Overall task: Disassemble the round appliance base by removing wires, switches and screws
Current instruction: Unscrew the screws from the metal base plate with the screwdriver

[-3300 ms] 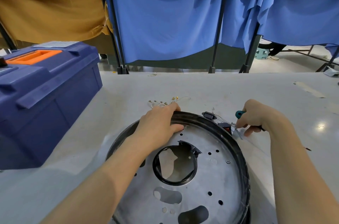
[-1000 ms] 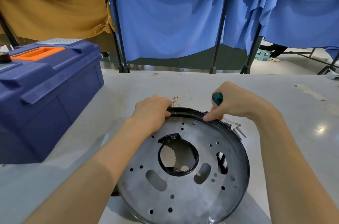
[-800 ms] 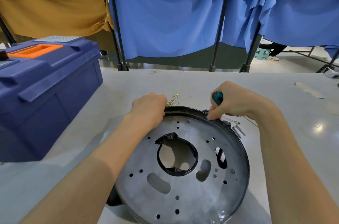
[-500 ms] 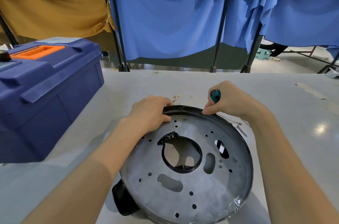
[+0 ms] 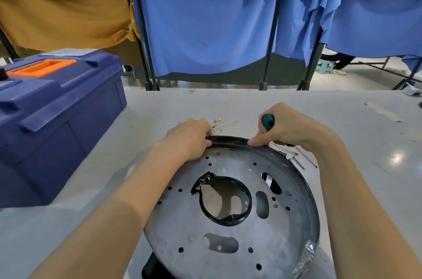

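1. On grey table (image 5: 251,102): round grey metal appliance base (image 5: 285,228) w/ black rim, tilted up.
2. L hand (image 5: 189,139) fingers curled over far rim, gripping.
3. R hand (image 5: 290,129) clenched round teal-handled screwdriver (image 5: 267,121), fingertip on rim.

The left hand (image 5: 189,139) and the right hand (image 5: 287,128) are both bare, uncovered from the knuckles back over each wrist. Behind the wrists, the left forearm (image 5: 114,210) and the right forearm (image 5: 354,198) are bare as well, smooth and slender. They look broader toward the elbow, where the lower edge of the view cuts them off. The nails are too small to tell.
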A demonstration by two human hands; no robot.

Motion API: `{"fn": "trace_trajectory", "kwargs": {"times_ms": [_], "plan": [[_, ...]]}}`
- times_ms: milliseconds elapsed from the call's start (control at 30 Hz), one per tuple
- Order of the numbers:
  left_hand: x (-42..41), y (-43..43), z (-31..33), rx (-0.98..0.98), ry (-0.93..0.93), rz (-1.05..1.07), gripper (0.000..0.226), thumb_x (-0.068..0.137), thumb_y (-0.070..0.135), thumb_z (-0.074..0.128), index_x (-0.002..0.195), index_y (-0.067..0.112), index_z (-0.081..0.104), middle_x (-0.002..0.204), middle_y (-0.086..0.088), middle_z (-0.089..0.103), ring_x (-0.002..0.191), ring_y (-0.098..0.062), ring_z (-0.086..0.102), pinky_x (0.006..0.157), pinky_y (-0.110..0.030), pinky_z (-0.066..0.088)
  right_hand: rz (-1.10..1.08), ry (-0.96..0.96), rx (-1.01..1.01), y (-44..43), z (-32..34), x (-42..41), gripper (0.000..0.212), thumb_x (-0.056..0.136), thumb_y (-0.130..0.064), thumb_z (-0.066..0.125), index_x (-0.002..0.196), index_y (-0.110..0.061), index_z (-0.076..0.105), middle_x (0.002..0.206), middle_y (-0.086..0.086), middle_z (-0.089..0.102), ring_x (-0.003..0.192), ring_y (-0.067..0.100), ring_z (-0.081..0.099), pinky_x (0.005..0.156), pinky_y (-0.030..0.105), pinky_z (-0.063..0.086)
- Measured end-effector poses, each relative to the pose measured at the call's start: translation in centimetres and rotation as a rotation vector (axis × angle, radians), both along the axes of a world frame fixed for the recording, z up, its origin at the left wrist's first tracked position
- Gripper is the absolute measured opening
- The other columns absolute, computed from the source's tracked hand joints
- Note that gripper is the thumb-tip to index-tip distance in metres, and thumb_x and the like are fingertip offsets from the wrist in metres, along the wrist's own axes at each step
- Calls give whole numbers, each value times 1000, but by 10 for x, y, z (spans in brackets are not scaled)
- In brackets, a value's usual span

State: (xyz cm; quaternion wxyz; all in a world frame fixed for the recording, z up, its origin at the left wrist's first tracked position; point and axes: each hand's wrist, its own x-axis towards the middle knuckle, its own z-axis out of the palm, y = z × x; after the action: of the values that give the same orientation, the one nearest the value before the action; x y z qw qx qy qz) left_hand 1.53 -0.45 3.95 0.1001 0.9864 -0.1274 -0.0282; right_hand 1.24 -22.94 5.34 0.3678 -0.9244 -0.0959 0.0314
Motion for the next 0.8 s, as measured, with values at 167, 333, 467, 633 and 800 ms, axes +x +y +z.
{"fn": "trace_trajectory", "kwargs": {"times_ms": [167,333,467,633,800], "plan": [[4,4,-15,-194,-3,-61,16,96,20,54,109,18,65,100,-11,59,96,-31,54,82,-38,45,-188,-436,502,4,14,-5,27,88,-12,67,68,0,55,63,8,71,50,14,58,47,18,42],[3,2,-22,-185,-104,-26,17,95,21,53,107,23,65,102,-6,61,93,-26,47,72,-33,36,-118,-465,1336,25,34,-10,31,96,-17,53,68,-5,56,73,21,71,59,28,64,57,30,52],[0,1,-27,-163,-181,-1,17,94,20,53,106,21,65,101,-4,65,87,-22,42,68,-32,33,-168,-290,1390,39,27,-10,40,97,-27,48,74,1,64,78,25,71,63,33,66,59,33,55],[-2,-1,-28,-166,-216,11,15,94,19,52,102,24,64,96,-1,63,92,-25,51,63,-30,30,-329,-274,1101,39,14,-7,56,93,-44,48,76,7,66,69,24,70,41,27,59,35,17,34],[-2,0,-29,-173,-223,7,23,94,20,53,112,28,64,100,-2,64,96,-26,53,68,-32,33,-312,-264,877,44,6,-3,46,95,-37,52,72,3,56,54,16,66,34,24,56,30,19,33]]}}
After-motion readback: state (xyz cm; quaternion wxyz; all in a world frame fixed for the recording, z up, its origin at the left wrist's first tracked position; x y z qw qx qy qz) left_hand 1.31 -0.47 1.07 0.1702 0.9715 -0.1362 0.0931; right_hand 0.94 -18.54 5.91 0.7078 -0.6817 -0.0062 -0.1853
